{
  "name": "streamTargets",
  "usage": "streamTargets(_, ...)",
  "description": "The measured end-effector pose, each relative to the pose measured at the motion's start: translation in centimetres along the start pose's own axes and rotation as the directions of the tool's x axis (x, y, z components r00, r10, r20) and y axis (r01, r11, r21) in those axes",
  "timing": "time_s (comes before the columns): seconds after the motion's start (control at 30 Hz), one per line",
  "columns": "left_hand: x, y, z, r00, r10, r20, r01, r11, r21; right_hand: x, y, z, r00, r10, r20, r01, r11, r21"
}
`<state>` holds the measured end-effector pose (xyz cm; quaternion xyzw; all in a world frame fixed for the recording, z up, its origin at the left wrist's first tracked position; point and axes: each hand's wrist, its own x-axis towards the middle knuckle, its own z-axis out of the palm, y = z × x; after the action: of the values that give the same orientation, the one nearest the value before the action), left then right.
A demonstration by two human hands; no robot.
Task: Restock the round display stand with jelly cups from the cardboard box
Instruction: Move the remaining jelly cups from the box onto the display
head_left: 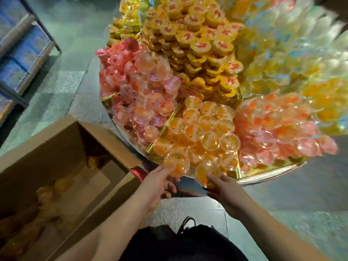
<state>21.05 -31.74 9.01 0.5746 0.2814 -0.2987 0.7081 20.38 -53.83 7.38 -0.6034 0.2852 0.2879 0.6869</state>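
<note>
**Round stand and floor: what sits where**

Round display stand (pixel 273 172), gold rim and gold dividers, fills centre and right of frame. Near wedge at lower centre: orange jelly cups (pixel 205 132), heaped. Wedges to left and right of it: pink cups (pixel 143 95), piled loose. Behind, at top centre: stacked yellow cups (pixel 195 40) with red-marked lids. Grey stone floor (pixel 62 80) at left carries an open cardboard box (pixel 62 147), lower left, touching the stand's edge.
</note>
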Motion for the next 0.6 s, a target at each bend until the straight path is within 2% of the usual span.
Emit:
streamTargets(0.17,2.4,-0.7,5.2,0.991,-0.044,0.125,0.018,0.98,0.2,-0.4,0.2,-4.8,0.989,0.029,-0.143,-0.007,0.988,0.152)
streamTargets(0.3,4.4,-0.9,8.4,0.983,-0.061,0.176,0.011,0.962,0.272,0.6,-0.5,-7.8,0.977,0.014,-0.212,0.031,0.978,0.208)
streamTargets(0.47,6.2,-0.5,10.9,0.973,-0.073,0.218,0.009,0.96,0.281,2.3,-1.5,-9.4,0.968,-0.014,-0.249,0.062,0.98,0.188)
streamTargets(0.6,7.6,-0.9,11.6,0.981,-0.071,0.179,0.02,0.962,0.273,3.6,-1.8,-9.5,0.967,-0.004,-0.254,0.046,0.986,0.161)
